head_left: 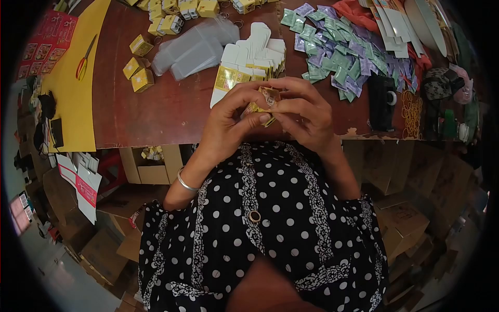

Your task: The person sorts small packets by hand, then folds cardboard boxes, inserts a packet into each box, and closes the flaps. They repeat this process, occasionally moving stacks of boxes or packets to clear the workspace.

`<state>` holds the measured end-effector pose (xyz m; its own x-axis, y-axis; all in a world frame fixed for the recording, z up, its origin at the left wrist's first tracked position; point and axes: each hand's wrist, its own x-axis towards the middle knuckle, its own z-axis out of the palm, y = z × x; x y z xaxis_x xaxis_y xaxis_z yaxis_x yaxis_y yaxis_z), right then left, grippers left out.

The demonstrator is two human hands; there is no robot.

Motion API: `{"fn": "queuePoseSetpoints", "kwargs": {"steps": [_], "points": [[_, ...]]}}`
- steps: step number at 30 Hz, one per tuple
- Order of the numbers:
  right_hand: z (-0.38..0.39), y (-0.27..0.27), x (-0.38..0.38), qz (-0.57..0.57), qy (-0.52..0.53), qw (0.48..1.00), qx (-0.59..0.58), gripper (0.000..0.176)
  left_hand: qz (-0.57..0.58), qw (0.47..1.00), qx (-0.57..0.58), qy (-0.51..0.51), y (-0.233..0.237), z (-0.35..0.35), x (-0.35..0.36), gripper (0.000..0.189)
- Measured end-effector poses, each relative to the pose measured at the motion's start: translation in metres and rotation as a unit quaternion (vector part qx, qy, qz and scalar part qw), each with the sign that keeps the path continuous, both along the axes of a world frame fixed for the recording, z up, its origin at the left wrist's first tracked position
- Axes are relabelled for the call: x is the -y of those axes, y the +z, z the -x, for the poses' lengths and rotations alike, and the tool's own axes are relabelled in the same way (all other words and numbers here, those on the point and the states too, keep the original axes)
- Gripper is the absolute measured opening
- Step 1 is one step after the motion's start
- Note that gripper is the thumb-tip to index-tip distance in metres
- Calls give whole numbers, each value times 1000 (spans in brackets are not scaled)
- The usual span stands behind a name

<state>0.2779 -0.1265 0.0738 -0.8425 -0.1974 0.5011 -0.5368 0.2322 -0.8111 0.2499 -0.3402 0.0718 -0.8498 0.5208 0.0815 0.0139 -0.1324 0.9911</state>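
My left hand [232, 118] and my right hand [307, 111] meet at the table's front edge, with a small yellow printed box [268, 96] between them. The left fingers and thumb are closed round one side of the box. On the other side, my right fingertips pinch its upper part; the fingers hide much of it. Just beyond my hands lies a fanned stack of flat white-and-yellow cartons [254, 54]. Clear plastic sleeves [195, 51] lie to its left. A heap of green and purple sachets [347, 57] spreads to the right.
Yellow boxes [142, 80] stand left, and more with key rings [171, 24] at the back. Scissors [82, 67] rest on a yellow sheet [70, 114]. A black pouch [381, 104] and rubber bands [410, 115] lie right. Cardboard cartons [397, 223] fill the floor.
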Motion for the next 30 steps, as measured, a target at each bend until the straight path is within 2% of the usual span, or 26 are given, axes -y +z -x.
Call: {"fn": "queuePoseSetpoints", "kwargs": {"steps": [1, 2, 3, 4, 5, 6, 7, 8, 10, 11, 12, 14, 15, 19, 21, 23, 24, 25, 26, 30], "points": [[1, 1, -5, -30, 2, 1000, 9, 22, 53, 997, -59, -13, 1, 2, 0, 28], [1, 2, -8, -59, 5, 998, 17, 27, 53, 997, -60, -14, 5, 3, 0, 28], [2, 4, -9, -60, 4, 998, 16, 27, 86, 996, -34, -17, 12, 3, -1, 37], [3, 7, -10, -29, 23, 997, 65, 31, 118, 993, -8, -21, 19, 3, -2, 46], [3, 9, -12, 1, 40, 993, 115, 35, 117, 993, -10, -24, 25, 3, -3, 46], [1, 13, -13, -3, 34, 993, 112, 35, 124, 991, -37, -18, 31, 4, -6, 64], [-2, 18, -12, 34, 63, 975, 209, 36, 128, 990, -64, -13, 34, 6, -11, 82], [-4, 22, -13, 72, 89, 946, 303, 38, 120, 990, -69, -21, 34, 9, -12, 82], [-3, 15, -18, 31, 110, 956, 270, 44, 108, 983, -143, 40, 34, 16, -3, 116], [-4, 7, -16, 120, 76, 959, 246, 43, 69, 986, -130, 82, 33, 20, -1, 111], [-6, -1, -12, 209, 44, 952, 218, 43, 66, 986, -132, 77, 30, 20, -2, 111], [-8, -12, 4, 251, 23, 942, 220, 41, -69, 994, 61, 60, 19, 16, -4, 107], [-9, -15, 9, 295, 7, 929, 225, 39, -51, 992, 107, 47, 16, 10, -7, 98], [0, -4, 6, 293, 32, 921, 255, 34, -6, 986, 152, 65, 7, 8, -2, 85], [21, 4, -30, 73, -159, 946, 273, 27, -125, 974, 174, 75, 13, 11, -1, 74], [49, -11, -61, -111, -308, 929, 172, 23, -89, 983, 143, 66, 6, 13, 4, 72], [60, -18, -70, -112, -308, 930, 169, 23, -54, 991, 111, 56, 4, 15, 6, 70], [69, -24, -78, -225, -281, 930, 71, 25, -55, 991, 110, 57, 5, 15, 4, 70], [76, -30, -83, -333, -247, 910, -28, 27, -41, 992, 106, 53, 6, 15, 1, 68], [91, -48, -92, -377, -223, 899, 3, 25, -28, 991, 131, 29, 5, 13, 3, 61]]}}
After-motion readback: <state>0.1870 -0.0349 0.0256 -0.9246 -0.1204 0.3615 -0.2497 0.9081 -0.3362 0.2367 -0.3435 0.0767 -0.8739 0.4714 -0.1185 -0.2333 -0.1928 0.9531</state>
